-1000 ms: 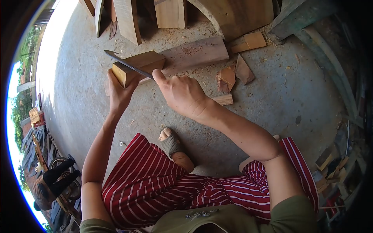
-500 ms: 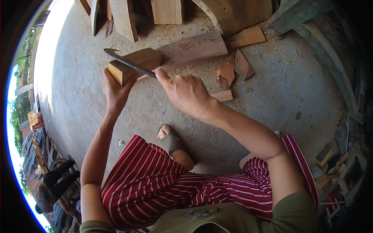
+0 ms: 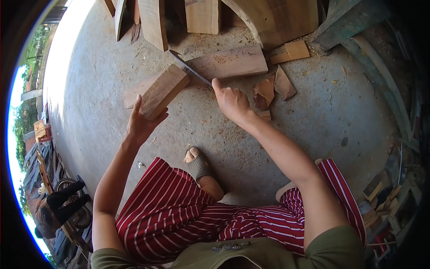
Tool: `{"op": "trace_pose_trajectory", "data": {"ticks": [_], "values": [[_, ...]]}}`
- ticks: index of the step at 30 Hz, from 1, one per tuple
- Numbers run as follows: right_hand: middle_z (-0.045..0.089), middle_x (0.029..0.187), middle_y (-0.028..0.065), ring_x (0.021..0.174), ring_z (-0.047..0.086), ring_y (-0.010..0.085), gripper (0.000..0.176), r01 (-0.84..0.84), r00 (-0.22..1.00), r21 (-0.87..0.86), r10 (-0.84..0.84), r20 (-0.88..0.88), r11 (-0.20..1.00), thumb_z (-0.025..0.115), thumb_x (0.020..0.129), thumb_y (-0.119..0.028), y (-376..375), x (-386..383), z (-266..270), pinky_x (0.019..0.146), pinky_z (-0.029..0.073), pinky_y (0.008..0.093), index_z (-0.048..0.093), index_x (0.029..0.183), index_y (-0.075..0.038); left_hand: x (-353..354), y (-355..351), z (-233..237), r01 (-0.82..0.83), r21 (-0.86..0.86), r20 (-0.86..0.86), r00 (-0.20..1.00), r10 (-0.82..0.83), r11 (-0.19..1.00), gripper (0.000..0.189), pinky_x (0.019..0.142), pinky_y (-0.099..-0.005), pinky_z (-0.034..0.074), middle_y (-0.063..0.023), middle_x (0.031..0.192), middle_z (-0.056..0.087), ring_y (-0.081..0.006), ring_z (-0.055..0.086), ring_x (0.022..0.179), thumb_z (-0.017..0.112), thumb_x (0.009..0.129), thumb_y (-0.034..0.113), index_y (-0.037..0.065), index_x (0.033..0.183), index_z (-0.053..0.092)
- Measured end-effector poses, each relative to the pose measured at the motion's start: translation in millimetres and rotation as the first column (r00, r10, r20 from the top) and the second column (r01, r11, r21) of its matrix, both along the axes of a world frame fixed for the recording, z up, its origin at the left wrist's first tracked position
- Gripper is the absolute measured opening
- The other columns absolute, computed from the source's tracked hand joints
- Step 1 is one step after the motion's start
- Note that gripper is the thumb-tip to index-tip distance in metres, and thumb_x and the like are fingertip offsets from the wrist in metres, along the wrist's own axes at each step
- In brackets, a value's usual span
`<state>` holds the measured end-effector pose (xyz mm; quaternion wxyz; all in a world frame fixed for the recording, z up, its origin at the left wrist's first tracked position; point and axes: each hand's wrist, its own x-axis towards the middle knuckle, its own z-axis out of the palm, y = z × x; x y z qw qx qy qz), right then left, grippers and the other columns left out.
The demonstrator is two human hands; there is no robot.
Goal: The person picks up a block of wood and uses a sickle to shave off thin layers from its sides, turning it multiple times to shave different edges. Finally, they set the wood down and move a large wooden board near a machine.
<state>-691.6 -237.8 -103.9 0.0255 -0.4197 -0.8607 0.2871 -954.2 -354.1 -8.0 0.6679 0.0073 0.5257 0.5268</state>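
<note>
My left hand (image 3: pixel 142 124) grips the near end of a thick wooden block (image 3: pixel 162 89), fingers on either side of it. The block slants across a longer flat plank (image 3: pixel 239 62) on the floor; whether its far end rests on the plank is hard to tell. In my right hand (image 3: pixel 233 104) is a long, dark billhook (image 3: pixel 193 71), my fist closed on its handle, which is mostly hidden. Its thin blade points up and left, just beyond the right side of the block's far end.
Broken wood chunks (image 3: pixel 264 92) and a small flat offcut (image 3: pixel 296 50) lie right of the plank. Upright boards (image 3: pixel 202 17) and a curved wooden panel (image 3: pixel 273 20) stand at the back. Sawdust and chips dot the concrete floor (image 3: pixel 304 121). My sandalled foot (image 3: pixel 197 165) is close below.
The block has tipped and turned, now showing its broad ridged face instead of its end. My right hand has moved right with the billhook, taking the blade off the block's top.
</note>
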Motion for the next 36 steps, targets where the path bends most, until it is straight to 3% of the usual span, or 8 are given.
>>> {"op": "trace_pose_trajectory", "data": {"ticks": [4,7,10,14,16,19,30,36], "values": [[0.069,0.081,0.0237,0.078,0.071,0.0403,0.038,-0.021,1.000,-0.009,0.020,-0.020,1.000,0.046,0.093,-0.008,3,1,0,0.064,0.058,0.0499,0.038,0.130,-0.002,11,-5,-29,-0.161,-0.126,-0.177,0.975,0.137,0.979,0.065,0.106,-0.0431,0.049,-0.0210,0.132,0.046,-0.0336,0.054,0.120,0.067,0.094,0.030,-0.006,0.136,0.033],[0.069,0.082,0.0254,0.080,0.070,0.0418,0.039,-0.037,0.999,-0.029,0.036,-0.023,0.999,0.045,0.092,-0.007,5,1,-2,0.067,0.057,0.0516,0.037,0.130,-0.002,4,-1,-24,-0.108,-0.091,-0.205,0.975,0.087,0.990,0.062,0.106,-0.0413,0.050,-0.0194,0.130,0.048,-0.0313,0.056,0.118,0.065,0.095,0.030,-0.005,0.137,0.035],[0.068,0.084,0.0287,0.082,0.069,0.0448,0.038,-0.027,0.999,-0.073,0.025,-0.033,0.997,0.045,0.091,-0.006,10,4,-1,0.069,0.056,0.0536,0.038,0.128,-0.002,-4,10,-6,0.145,0.026,-0.462,0.879,-0.117,0.989,0.060,0.103,-0.0384,0.050,-0.0167,0.124,0.054,-0.0259,0.059,0.113,0.066,0.094,0.033,-0.006,0.132,0.042],[0.065,0.082,0.0320,0.084,0.065,0.0493,0.028,0.017,0.994,-0.229,-0.041,-0.100,0.973,0.045,0.095,-0.014,21,12,6,0.070,0.052,0.0572,0.039,0.120,-0.002,4,42,50,0.462,-0.201,-0.977,-0.037,-0.208,0.864,0.067,0.088,-0.0376,0.054,-0.0165,0.111,0.065,-0.0282,0.067,0.102,0.082,0.077,0.020,0.007,0.132,0.047],[0.064,0.081,0.0325,0.085,0.063,0.0511,0.024,0.036,0.993,-0.281,-0.067,-0.102,0.959,0.044,0.099,-0.019,19,17,7,0.071,0.049,0.0588,0.039,0.116,-0.003,18,52,59,0.505,-0.327,-0.931,-0.319,-0.179,0.799,0.065,0.086,-0.0392,0.055,-0.0177,0.111,0.066,-0.0324,0.068,0.097,0.082,0.074,0.014,0.009,0.129,0.049],[0.063,0.075,0.0320,0.078,0.063,0.0524,0.021,0.084,0.984,-0.276,-0.123,-0.127,0.958,0.044,0.100,-0.021,24,23,17,0.063,0.048,0.0590,0.039,0.112,-0.005,27,56,48,0.616,-0.312,-0.885,-0.466,0.015,0.723,0.062,0.080,-0.0384,0.056,-0.0171,0.108,0.069,-0.0332,0.069,0.095,0.081,0.077,0.014,0.010,0.130,0.049],[0.064,0.062,0.0211,0.064,0.070,0.0372,0.027,-0.153,0.955,0.018,0.152,-0.256,0.988,0.049,0.091,-0.005,-20,2,111,0.054,0.057,0.0478,0.043,0.115,0.003,21,72,59,0.347,-0.452,-0.871,-0.372,-0.322,0.822,0.049,0.068,-0.0371,0.056,-0.0219,0.088,0.071,-0.0286,0.072,0.076,0.086,0.072,0.031,-0.006,0.094,0.061],[0.065,0.067,0.0247,0.067,0.070,0.0381,0.031,-0.064,0.990,-0.024,0.060,-0.130,0.998,0.051,0.088,-0.004,18,-1,33,0.054,0.056,0.0486,0.043,0.118,0.004,8,62,48,0.329,-0.400,-0.883,-0.390,-0.262,0.855,0.053,0.069,-0.0374,0.056,-0.0216,0.084,0.070,-0.0297,0.071,0.074,0.085,0.073,0.031,-0.005,0.103,0.060]]}}
